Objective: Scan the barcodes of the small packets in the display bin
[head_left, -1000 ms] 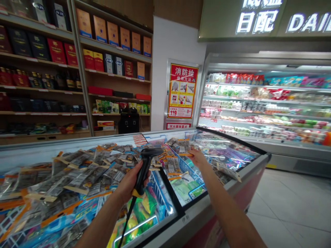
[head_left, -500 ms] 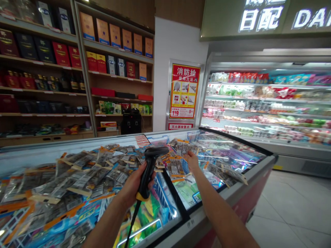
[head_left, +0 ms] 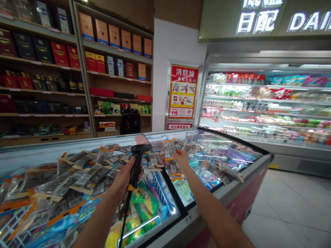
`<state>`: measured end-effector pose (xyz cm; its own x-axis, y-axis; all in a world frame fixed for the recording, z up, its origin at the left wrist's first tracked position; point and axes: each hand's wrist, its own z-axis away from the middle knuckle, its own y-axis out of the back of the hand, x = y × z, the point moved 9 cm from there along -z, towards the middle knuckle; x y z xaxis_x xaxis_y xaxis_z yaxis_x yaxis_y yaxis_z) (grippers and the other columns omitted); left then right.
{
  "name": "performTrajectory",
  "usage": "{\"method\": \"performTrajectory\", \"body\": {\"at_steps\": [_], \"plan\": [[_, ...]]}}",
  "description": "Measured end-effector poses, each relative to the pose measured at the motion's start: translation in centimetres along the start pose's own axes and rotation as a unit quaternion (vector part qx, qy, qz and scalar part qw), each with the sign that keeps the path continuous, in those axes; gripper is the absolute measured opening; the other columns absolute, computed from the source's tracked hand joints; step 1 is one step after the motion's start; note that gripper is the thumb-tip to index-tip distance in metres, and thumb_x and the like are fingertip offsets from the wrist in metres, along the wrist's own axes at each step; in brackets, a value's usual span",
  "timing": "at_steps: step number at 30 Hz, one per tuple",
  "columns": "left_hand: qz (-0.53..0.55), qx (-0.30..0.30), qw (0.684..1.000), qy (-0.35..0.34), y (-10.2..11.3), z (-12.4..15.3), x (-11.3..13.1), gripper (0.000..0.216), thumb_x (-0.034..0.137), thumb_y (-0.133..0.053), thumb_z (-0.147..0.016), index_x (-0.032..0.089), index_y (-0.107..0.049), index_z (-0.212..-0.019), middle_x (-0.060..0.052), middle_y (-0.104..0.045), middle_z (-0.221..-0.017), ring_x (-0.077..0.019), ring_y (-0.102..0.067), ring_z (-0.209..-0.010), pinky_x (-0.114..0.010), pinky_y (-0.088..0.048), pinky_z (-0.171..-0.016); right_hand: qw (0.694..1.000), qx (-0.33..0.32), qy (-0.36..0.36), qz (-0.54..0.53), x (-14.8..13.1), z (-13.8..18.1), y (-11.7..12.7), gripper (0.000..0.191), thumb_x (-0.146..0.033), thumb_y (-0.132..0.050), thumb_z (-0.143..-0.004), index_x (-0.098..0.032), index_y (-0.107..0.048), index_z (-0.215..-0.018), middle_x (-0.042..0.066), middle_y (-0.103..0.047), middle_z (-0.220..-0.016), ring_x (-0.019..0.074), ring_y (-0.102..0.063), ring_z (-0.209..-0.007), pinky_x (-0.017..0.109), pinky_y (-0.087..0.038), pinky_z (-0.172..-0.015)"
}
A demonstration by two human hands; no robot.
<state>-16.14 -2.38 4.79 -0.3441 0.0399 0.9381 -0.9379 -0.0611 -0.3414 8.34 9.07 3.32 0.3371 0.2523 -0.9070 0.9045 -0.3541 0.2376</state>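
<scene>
Two hands: left hand [head_left: 123, 179] grips scanner [head_left: 137, 162]; right hand [head_left: 181, 157] touches packets [head_left: 170, 165].

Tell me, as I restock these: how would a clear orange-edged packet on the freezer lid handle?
Probably floppy and light: the clear orange-edged packets look thin and lie flat, loosely overlapped. Likely slippery: glossy film on the glass freezer lid, so a push by the right hand might slide several.
</scene>
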Motion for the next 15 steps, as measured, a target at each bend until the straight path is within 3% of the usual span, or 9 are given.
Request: {"method": "performTrajectory", "body": {"at_steps": [4, 8, 11, 15], "plan": [[0.003, 0.018, 1.0, -0.005, 1.0, 0.1, 0.3, 0.034, 0.048, -0.054, -0.075, 0.013, -0.054, -0.071, 0.0, -0.057, -0.052, -0.0083, -0.049, -0.038, -0.018, -0.037, -0.034, 0.996, -0.007, 0.017, 0.087, -1.7, 0.6, -2.0, 0.032, -0.015, -0.055, -0.065, -0.017, -0.069, -0.094, 0.004, -0.07, -0.083, 0.0211, -0.063, -0.081, 0.031, -0.047, -0.078], [-0.001, 0.012, 1.0, 0.006, 0.9, 0.1, 0.1, 0.033, 0.046, -0.051, -0.077, 0.013, -0.054, -0.073, 0.0, -0.059, -0.053, -0.0085, -0.049, -0.038, -0.018, -0.037, -0.034, 0.961, 0.011, 0.09, 0.26, -3.2, 0.8, -1.4, 0.029, -0.018, -0.057, -0.069, -0.019, -0.069, -0.095, 0.006, -0.067, -0.098, 0.0199, -0.06, -0.092, 0.029, -0.043, -0.086], [-0.005, 0.003, 1.0, 0.015, 0.5, 0.1, -0.2, 0.031, 0.044, -0.05, -0.078, 0.014, -0.055, -0.075, 0.0, -0.059, -0.054, -0.0085, -0.049, -0.038, -0.018, -0.037, -0.034, 0.943, 0.03, 0.073, 0.322, -1.9, 0.6, 2.7, 0.03, -0.022, -0.054, -0.075, -0.018, -0.066, -0.102, 0.007, -0.064, -0.104, 0.0197, -0.057, -0.1, 0.028, -0.04, -0.09], [-0.022, -0.01, 0.999, 0.039, -0.4, 0.1, -0.9, 0.035, 0.048, -0.051, -0.076, 0.013, -0.055, -0.073, 0.0, -0.058, -0.053, -0.0085, -0.047, -0.037, -0.018, -0.035, -0.032, 0.917, 0.063, 0.013, 0.394, 1.3, 1.1, 11.7, 0.033, -0.025, -0.049, -0.08, -0.011, -0.064, -0.106, 0.015, -0.061, -0.112, 0.0266, -0.052, -0.109, 0.036, -0.037, -0.093]]}}
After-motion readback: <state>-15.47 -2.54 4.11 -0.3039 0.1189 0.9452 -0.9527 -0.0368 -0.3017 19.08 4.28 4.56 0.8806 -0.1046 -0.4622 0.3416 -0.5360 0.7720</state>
